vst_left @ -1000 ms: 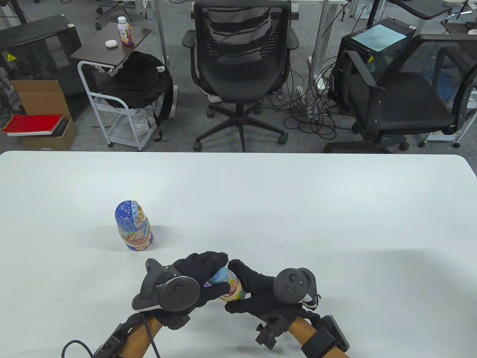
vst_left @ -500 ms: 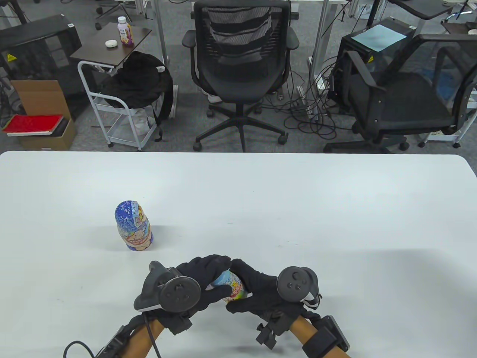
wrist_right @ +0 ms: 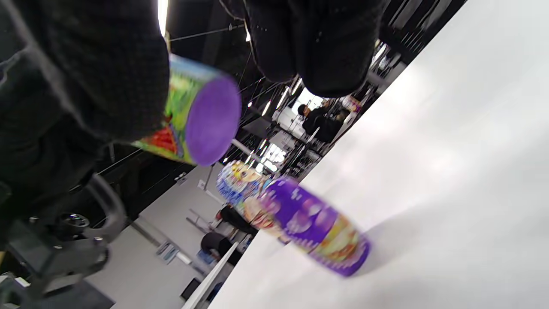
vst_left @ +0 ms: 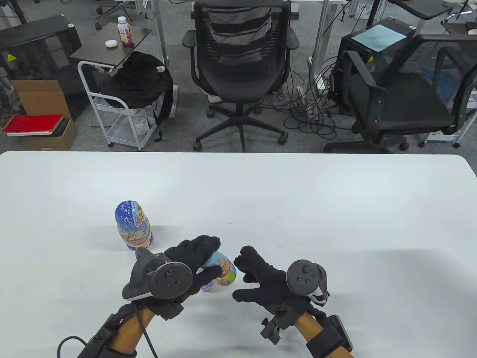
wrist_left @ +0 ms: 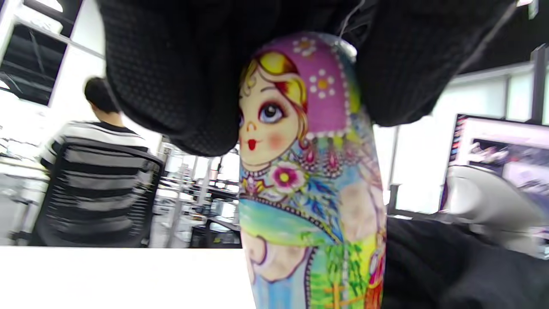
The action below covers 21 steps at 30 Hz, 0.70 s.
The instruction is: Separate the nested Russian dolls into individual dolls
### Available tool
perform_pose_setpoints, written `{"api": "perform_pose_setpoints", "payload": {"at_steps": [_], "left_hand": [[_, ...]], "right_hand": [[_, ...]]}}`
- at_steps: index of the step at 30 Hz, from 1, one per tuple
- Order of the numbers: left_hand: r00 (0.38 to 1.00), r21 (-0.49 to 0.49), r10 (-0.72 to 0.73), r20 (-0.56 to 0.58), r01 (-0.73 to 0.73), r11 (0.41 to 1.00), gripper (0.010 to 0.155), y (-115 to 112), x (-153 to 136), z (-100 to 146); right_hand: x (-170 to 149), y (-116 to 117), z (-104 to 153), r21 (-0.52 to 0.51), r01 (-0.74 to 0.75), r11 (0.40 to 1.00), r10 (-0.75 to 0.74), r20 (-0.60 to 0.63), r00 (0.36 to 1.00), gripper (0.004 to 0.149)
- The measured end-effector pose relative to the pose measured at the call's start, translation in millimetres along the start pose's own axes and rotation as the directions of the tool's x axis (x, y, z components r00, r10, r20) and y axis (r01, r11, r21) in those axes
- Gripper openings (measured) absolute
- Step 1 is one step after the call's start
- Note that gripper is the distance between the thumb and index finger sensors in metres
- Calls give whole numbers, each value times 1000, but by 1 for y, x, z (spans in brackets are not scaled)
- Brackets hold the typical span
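From the table view, the left hand grips a small nesting doll, fingers curled over its top end, and holds it above the white table near the front edge. The right hand is just beside the doll but apart from it, its fingers loosely spread and holding nothing. A larger nesting doll, blue-scarfed and closed, stands upright on the table behind and to the left of the left hand, well clear of both hands. Beyond the table are a black office chair and a side table with a bottle.

In the left wrist view, the small nesting doll fills the centre, its painted face under a pink scarf. Gloved fingers of the left hand clasp its head from both sides. The table shows as a white strip below.

In the right wrist view, which is strongly tilted, the small nesting doll appears by its flat purple base, with the dark glove of the left hand wrapped around it. The fingers of the right hand hang in from the top, touching nothing. The larger nesting doll, blurred, stands on the table beyond.
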<state>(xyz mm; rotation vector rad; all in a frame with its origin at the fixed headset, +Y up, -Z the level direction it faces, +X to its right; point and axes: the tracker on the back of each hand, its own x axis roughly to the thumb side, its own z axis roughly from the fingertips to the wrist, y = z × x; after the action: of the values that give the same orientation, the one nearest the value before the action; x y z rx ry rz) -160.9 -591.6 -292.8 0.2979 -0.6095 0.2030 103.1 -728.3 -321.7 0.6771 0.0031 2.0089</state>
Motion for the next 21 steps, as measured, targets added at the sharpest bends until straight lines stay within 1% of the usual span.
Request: {"api": "perform_pose_setpoints", "payload": {"at_steps": [1, 3, 6, 9, 11, 16, 18, 21], "left_hand": [[998, -20, -57, -31, 57, 998, 66, 3, -8, -6], [991, -59, -114, -77, 109, 992, 66, 3, -24, -14], [983, -106, -112, -147, 97, 990, 66, -7, -48, -23], [971, -154, -112, -213, 80, 985, 66, -27, -70, -29], [963, -175, -138, -231, 98, 980, 66, -41, -79, -31], [944, -237, -197, -265, 134, 962, 66, -81, -96, -37], [938, -265, -222, -265, 150, 952, 66, -93, -102, -39], [938, -277, -226, -263, 151, 949, 65, -107, -106, -40]], "right_hand": [[-4, -4, 0, -14, 17, 1000, -17, -16, 1000, 103], [-9, -7, 0, -39, 45, 998, -46, -32, 998, 102], [-12, -10, 0, -49, 28, 998, -31, -44, 999, 100], [-13, -10, 0, -43, 7, 999, -9, -49, 999, 99], [-13, -9, 0, -36, 3, 999, -5, -53, 999, 98], [-15, -8, 0, -19, -36, 999, 35, -60, 998, 95], [-15, -8, 0, -18, -35, 999, 34, -61, 998, 94], [-15, -9, 0, -33, -31, 999, 29, -58, 998, 94]]}}
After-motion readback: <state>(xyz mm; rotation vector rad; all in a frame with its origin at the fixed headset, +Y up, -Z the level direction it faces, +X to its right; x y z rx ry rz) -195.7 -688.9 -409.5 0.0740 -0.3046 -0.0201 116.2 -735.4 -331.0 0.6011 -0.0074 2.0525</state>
